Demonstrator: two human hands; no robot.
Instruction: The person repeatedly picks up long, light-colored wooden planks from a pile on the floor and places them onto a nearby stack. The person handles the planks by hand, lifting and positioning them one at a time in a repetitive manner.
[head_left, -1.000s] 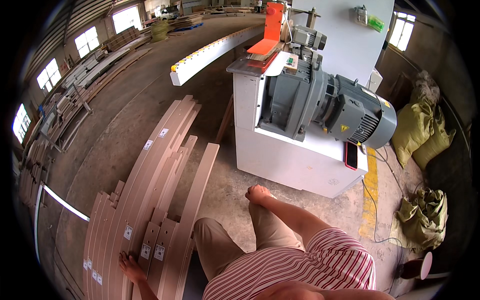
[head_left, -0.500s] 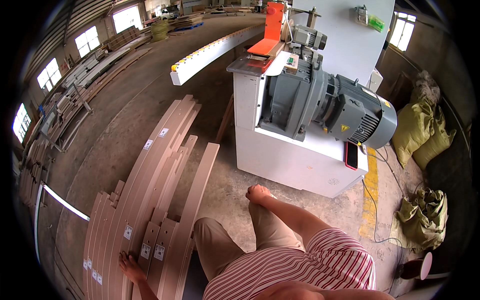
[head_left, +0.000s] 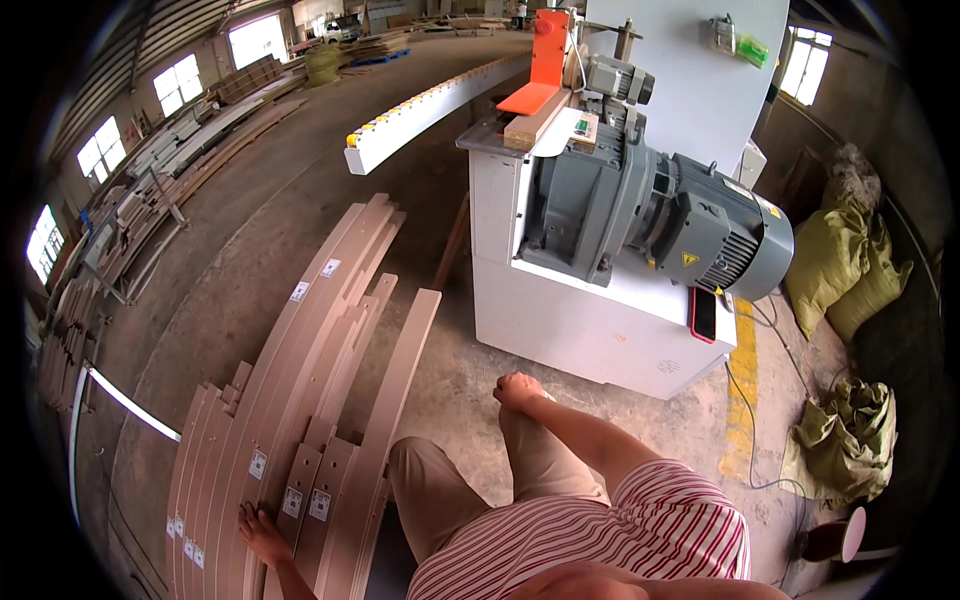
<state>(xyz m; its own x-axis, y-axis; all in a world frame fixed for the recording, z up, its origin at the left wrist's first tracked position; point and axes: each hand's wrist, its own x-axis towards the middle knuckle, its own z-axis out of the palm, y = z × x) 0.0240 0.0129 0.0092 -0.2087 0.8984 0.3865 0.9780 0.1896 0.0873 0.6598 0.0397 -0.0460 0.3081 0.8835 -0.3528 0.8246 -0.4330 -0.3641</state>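
Observation:
My left hand [head_left: 265, 537] lies on a stack of long brown boards [head_left: 262, 420], its fingers apart and holding nothing. Small white labels with dark print [head_left: 257, 463] are stuck on several boards. Two short board ends near that hand have holes in them. My right hand [head_left: 518, 391] rests on my right knee with its fingers curled and nothing visible in it. Ahead stands a white machine [head_left: 590, 340] with an orange guard [head_left: 549, 55]. The end of a brown board [head_left: 533, 128] sticks out toward me beneath the guard.
A grey motor [head_left: 700, 215] sits on the machine, and a red-edged phone [head_left: 704, 314] lies near its corner. A roller rail [head_left: 430, 105] reaches out leftward. Yellow-green sacks [head_left: 835, 260] and a cable [head_left: 745, 420] are on the floor at right. Timber piles [head_left: 200, 150] line the left.
The brown board's end has come out toward me from under the orange guard, over the machine's front plate. My hands have stayed in place. The view has shifted very slightly.

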